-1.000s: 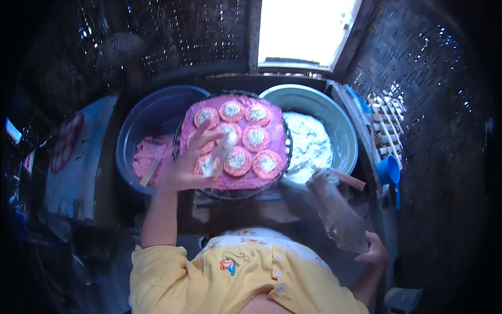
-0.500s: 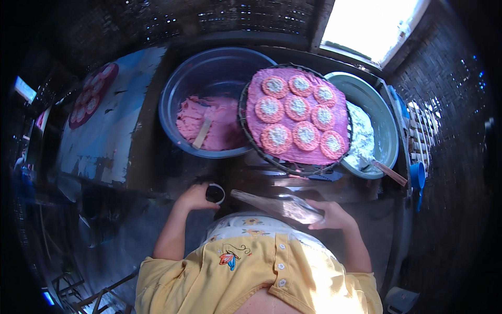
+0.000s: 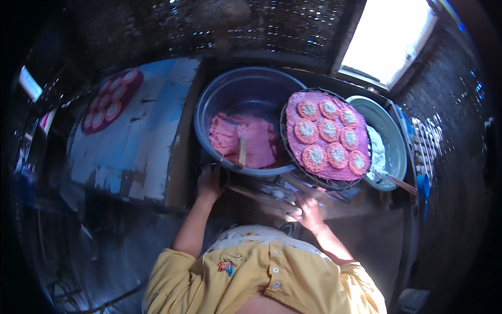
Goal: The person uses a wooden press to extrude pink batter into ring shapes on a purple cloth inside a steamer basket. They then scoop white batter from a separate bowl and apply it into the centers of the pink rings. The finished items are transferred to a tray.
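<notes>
At centre frame the left hand [image 3: 210,181], curled round a small dark cup [image 3: 222,175], sat just below the blue basin [image 3: 230,94] of pink dough [image 3: 256,144], nearer it than the right hand [image 3: 308,209], whose grip was unclear.

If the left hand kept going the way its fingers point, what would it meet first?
Most likely the blue basin: the left hand points up at its near wall, just below the pink dough. Whether they already touch, I cannot tell.
</notes>
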A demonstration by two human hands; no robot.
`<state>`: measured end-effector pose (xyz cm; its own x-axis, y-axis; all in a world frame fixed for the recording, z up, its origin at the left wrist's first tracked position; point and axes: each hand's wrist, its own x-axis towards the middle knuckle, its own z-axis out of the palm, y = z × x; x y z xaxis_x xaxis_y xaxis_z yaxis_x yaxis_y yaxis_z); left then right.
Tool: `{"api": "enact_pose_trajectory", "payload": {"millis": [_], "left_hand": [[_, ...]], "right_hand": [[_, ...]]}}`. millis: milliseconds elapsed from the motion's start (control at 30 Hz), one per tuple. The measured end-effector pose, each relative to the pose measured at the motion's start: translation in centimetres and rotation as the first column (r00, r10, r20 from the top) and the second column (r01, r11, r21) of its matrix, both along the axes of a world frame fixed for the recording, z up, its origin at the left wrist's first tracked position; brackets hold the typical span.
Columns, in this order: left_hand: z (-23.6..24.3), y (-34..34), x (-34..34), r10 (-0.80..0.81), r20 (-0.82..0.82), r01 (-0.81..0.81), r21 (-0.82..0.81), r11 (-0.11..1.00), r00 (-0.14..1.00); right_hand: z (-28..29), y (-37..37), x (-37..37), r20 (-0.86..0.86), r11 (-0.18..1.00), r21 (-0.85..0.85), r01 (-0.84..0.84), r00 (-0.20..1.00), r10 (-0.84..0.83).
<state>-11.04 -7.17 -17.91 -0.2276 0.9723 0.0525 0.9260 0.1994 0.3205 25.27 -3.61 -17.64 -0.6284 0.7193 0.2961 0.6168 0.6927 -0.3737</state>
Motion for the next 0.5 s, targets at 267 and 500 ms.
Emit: {"api": "enact_pose_trajectory", "payload": {"millis": [267,500], "left_hand": [[3.7,-1.8,2.4,-0.066,0.079,0.069,-0.041,0.997,0.995],[15.3,1.4,7.5,-0.091,0.974,0.413,-0.002,0.911,0.206]], "right_hand": [[11.5,-0.8,1.8,-0.051,0.919,0.392,-0.049,0.996,0.075],[16.4,15.4,11.6,-0.219,0.702,-0.040,0.711,0.680,-0.700]]}}
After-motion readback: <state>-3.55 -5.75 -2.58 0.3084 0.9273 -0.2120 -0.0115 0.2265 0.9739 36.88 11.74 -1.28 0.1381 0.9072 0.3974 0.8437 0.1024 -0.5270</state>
